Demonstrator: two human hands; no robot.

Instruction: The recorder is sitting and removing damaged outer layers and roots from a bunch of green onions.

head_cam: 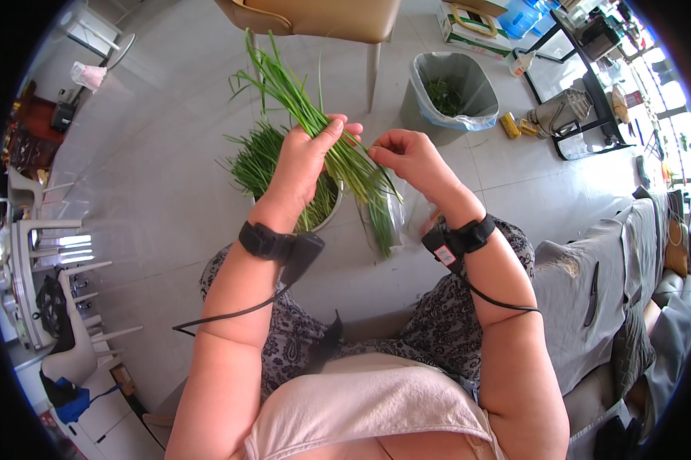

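My left hand (305, 155) grips a bunch of garlic chives (288, 86), thumb across the stalks. The green tips point away from me and the paler ends fan out towards my right hand (414, 155). With thumb and forefinger, that hand pinches a thin chive blade (384, 173) at the bunch's right edge. Below my left hand, a round white container (335, 211) on the floor holds a thick heap of chives (259, 155), partly hidden by the hand and wrist. More chives (380, 227) lie by a clear plastic bag (400, 221) beneath the bunch.
A grey waste bin (423, 118) with a liner holds green scraps (446, 95). Beyond my hands stands a tan chair (322, 20). Yellow cans (510, 125) and a metal kettle (561, 112) are right of the bin. A cloth-covered sofa (581, 287) is on my right. Cabled straps circle both wrists.
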